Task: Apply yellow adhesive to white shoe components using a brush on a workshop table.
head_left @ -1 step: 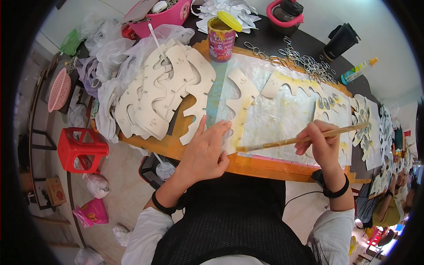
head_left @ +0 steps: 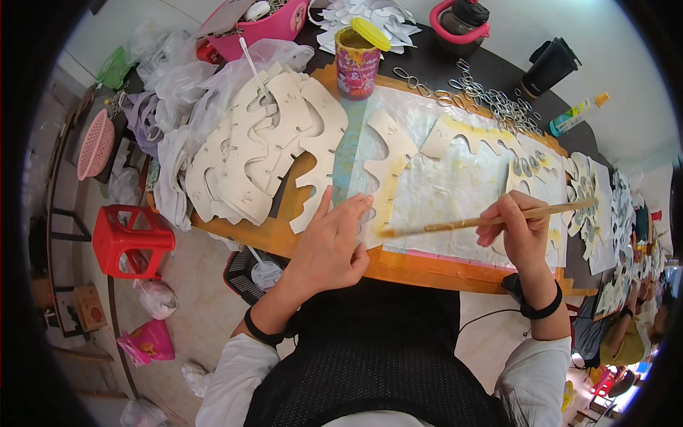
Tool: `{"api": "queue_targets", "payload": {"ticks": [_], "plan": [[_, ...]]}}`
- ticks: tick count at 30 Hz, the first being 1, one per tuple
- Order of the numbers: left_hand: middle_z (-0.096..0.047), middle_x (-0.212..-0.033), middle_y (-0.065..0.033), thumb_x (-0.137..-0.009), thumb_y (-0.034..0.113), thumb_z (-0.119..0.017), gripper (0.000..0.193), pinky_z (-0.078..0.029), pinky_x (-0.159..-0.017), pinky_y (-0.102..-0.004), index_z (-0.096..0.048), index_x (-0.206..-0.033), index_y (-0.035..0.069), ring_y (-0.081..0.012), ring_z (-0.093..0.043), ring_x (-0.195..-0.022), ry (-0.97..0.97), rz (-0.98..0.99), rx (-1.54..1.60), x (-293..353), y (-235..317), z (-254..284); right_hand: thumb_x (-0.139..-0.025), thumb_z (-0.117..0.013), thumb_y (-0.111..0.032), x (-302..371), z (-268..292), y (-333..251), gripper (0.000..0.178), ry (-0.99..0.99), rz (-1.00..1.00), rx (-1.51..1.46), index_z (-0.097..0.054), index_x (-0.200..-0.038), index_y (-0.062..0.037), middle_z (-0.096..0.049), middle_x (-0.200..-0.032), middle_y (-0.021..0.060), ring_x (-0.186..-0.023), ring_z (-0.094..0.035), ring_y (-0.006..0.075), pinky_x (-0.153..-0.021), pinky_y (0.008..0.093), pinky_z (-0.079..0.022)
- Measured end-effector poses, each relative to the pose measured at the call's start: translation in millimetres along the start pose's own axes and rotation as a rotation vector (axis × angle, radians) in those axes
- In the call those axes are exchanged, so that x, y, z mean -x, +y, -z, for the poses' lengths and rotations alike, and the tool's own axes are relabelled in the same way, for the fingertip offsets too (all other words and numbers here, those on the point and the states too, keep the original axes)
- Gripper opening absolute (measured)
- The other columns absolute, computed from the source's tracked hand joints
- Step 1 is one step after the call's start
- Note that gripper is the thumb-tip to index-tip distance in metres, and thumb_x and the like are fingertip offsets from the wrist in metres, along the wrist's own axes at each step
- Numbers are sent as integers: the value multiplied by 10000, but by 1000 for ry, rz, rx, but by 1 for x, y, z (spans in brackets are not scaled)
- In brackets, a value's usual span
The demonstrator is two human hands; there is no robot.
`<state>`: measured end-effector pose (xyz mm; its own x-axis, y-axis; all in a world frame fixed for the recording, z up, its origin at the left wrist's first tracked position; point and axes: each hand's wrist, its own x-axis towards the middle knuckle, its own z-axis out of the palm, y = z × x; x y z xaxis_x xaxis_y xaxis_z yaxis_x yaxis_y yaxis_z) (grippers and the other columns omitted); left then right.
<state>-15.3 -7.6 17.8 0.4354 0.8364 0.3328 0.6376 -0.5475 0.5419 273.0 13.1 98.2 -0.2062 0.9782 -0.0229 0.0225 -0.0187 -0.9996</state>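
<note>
My left hand (head_left: pixel 329 238) lies flat with fingers spread, its fingertips on a cream cut-out piece (head_left: pixel 388 165) with scalloped notches. A yellow smear runs along that piece's right side. My right hand (head_left: pixel 518 226) pinches a long wooden-handled brush (head_left: pixel 455 224), held nearly level. Its yellowed tip is at the lower end of the same piece, just right of my left fingers. Beyond the hands stands a purple-pink tub (head_left: pixel 357 67) with its yellow lid tilted on the rim. More notched pieces (head_left: pixel 469 135), edged in yellow, lie to the right on pale sheeting (head_left: pixel 434 203).
Overlapping cream cut-outs (head_left: pixel 242 153) are piled on the left, with a white stick on top. Metal rings (head_left: pixel 477 92), a spray bottle (head_left: pixel 580 114) and a black tumbler (head_left: pixel 549 67) sit at the far right. A red stool (head_left: pixel 133 238) stands left of the table.
The brush tip has shifted slightly away from me along the piece, and my right hand has moved a little with it. My left hand stays in place.
</note>
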Motion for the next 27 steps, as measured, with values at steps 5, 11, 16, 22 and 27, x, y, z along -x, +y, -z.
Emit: {"api": "queue_targets", "payload": {"ticks": [5, 11, 16, 22, 27], "plan": [[-586, -1202, -146, -669, 45, -577, 575, -224, -1117, -574, -439, -1221, -35, -306, -528, -1211, -2, 3, -4, 2, 1, 1, -964, -496, -97, 0, -11, -3, 281, -74, -54, 79, -648, -803, 75, -648, -652, 130, -546, -650, 157, -507, 246, -540], [-588, -1201, -152, -666, 42, -580, 587, -221, -1119, -574, -434, -1230, -33, -302, -528, -1212, 10, -7, -11, -4, -1, 2, -971, -485, -109, -7, 1, -1, 303, 59, 110, 112, -644, -788, 72, -642, -636, 123, -529, -642, 150, -493, 235, -533], [-587, -1206, -150, -669, 43, -582, 575, -222, -1118, -574, -434, -1220, -31, -300, -526, -1215, 2, -4, -17, -5, -1, 2, -973, -496, -122, -11, -4, 1, 302, 7, 71, 116, -645, -786, 63, -649, -649, 118, -543, -648, 156, -502, 241, -542], [-582, -1212, -152, -671, 45, -582, 590, -228, -1117, -573, -428, -1234, -34, -304, -526, -1213, 7, -3, -18, -3, -1, 2, -975, -508, -124, -17, -3, -2, 263, -123, 39, 114, -644, -846, 60, -655, -677, 113, -566, -654, 147, -519, 239, -546], [-562, -1239, -152, -682, 62, -615, 602, -231, -1114, -573, -424, -1246, -21, -308, -522, -1216, -13, -3, -15, -4, 0, 4, -983, -494, -143, -27, -3, 0, 293, 121, 246, 211, -624, -824, 65, -643, -646, 125, -528, -642, 163, -484, 243, -530]]}}
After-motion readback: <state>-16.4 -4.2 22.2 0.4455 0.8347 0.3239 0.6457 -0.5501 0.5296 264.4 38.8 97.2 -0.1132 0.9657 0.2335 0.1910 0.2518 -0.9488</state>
